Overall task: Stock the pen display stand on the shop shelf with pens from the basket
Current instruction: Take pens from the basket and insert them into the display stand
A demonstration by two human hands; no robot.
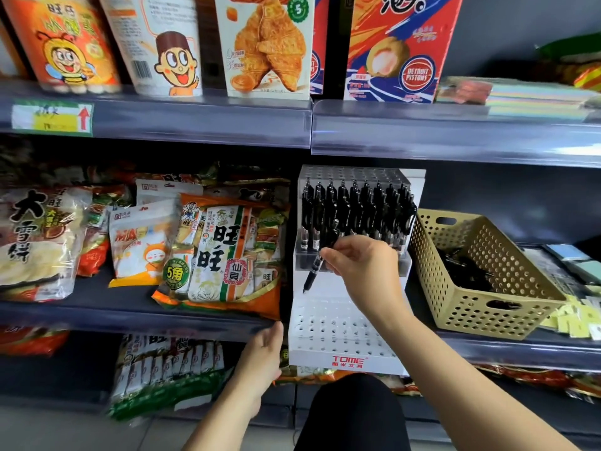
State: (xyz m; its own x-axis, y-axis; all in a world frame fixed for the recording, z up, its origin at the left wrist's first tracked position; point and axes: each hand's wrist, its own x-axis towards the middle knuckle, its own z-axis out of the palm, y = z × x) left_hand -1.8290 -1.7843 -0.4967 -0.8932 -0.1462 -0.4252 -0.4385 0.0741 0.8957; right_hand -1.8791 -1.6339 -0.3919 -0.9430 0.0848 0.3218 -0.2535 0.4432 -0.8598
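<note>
A white tiered pen display stand point(344, 358) sits on the middle shelf, its upper tier filled with several black pens point(354, 209). The lower tier's holes are bare. My right hand point(361, 265) pinches one black pen point(313, 271), tip down and tilted, just in front of the upper tier and above the lower holes. My left hand point(263, 359) rests against the stand's lower left side at the shelf edge, holding nothing. The beige perforated basket point(481, 304) stands right of the stand, with several black pens point(468, 271) inside.
Snack bags point(224, 252) crowd the shelf left of the stand, touching it. Stationery packs point(572, 265) lie right of the basket. The upper shelf edge point(455, 138) overhangs the stand. More snack packs point(169, 369) fill the shelf below.
</note>
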